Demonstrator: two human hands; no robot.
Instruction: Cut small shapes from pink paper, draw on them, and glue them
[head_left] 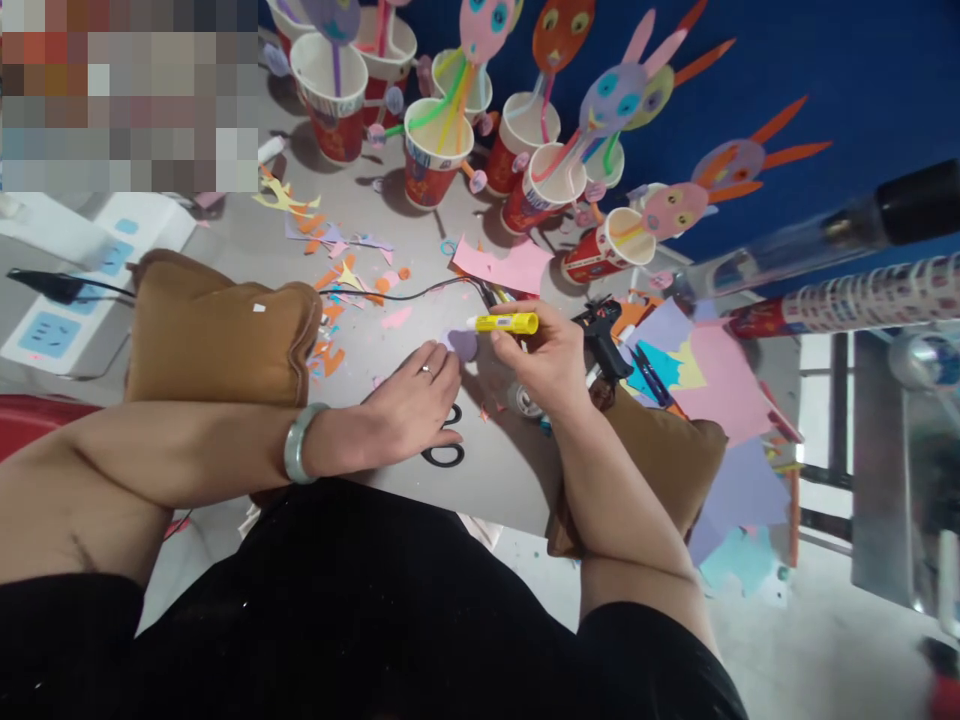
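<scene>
My right hand [546, 358] is closed around a yellow marker [507, 323], whose pale end points left over a small purple paper piece [463, 345]. My left hand [411, 405] lies on the table with its fingers stretched out, the fingertips at the left edge of that purple piece. A ring is on one finger and a pale bangle [297, 445] on the wrist. Partly under my left hand lie scissors; their black handles [444, 455] show and the blades are hidden. Close to my right wrist is a roll of clear tape [525, 400].
Several red paper cups [429, 185] with paper rabbit faces on straws stand at the back. Colored paper scraps [349, 280] lie left of centre. Brown cushions [217, 335] flank my arms. A black glue gun [606, 335], its cord, and colored sheets [724, 375] are around the right side.
</scene>
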